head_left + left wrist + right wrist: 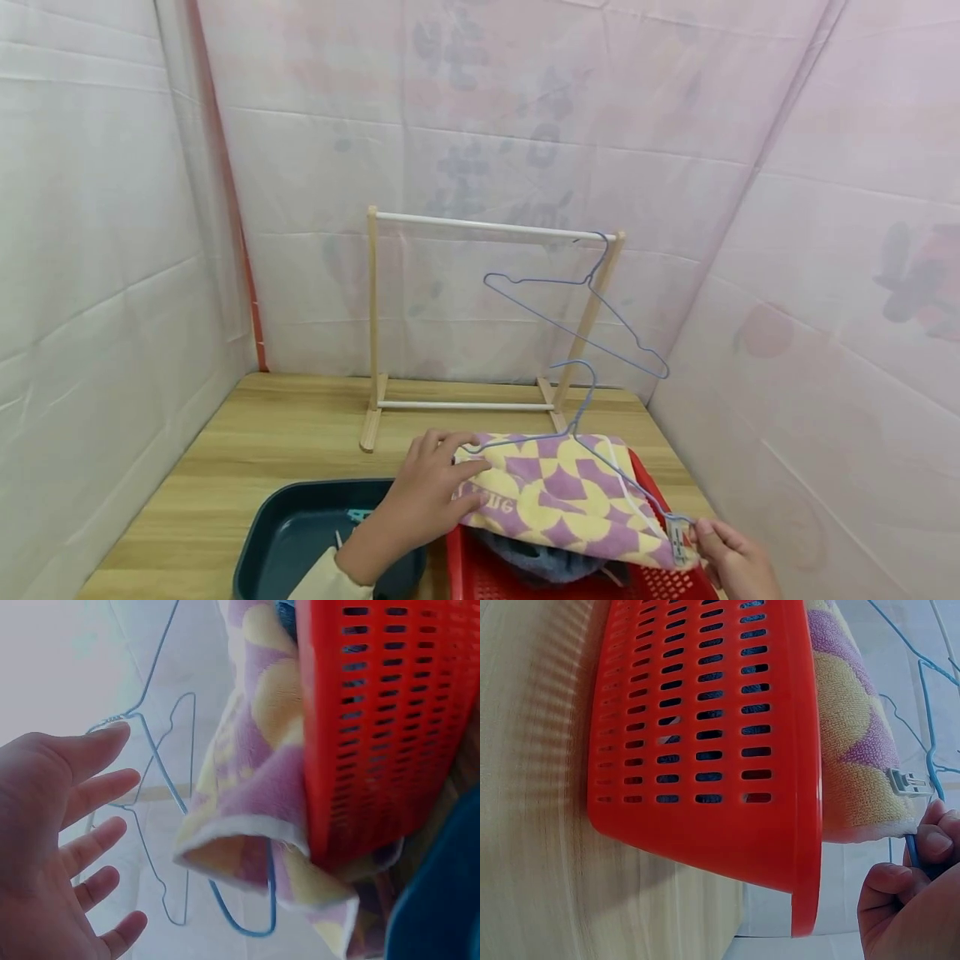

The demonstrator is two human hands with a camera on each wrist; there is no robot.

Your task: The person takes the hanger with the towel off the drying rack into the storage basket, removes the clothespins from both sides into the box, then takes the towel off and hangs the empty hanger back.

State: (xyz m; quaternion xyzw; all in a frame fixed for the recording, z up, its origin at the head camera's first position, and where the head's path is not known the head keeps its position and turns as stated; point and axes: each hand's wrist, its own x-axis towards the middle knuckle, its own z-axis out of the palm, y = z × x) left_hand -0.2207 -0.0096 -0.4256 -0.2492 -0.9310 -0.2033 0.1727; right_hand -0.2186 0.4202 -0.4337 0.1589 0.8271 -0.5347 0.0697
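A blue wire hanger (581, 417) lies over the red basket with a purple-and-yellow towel (555, 492) draped on it. My right hand (735, 557) pinches the hanger's right end, next to a pale clothespin (677, 540) that clips the towel's corner. At the towel's left end, my left hand (431, 492) has its fingers spread. In the left wrist view, those fingers hold nothing, and the hanger's left end (255, 932) pokes out of the towel fold. Beneath the towel, the red basket (705, 847) holds dark blue denim-like cloth (540, 560).
A wooden rack (372, 317) with a white top rail stands behind, and another blue hanger (592, 281) hangs at its right end. To the left of the basket is a dark teal tray (277, 533) with a light blue clothespin (358, 516). White sheeting encloses the table (195, 492).
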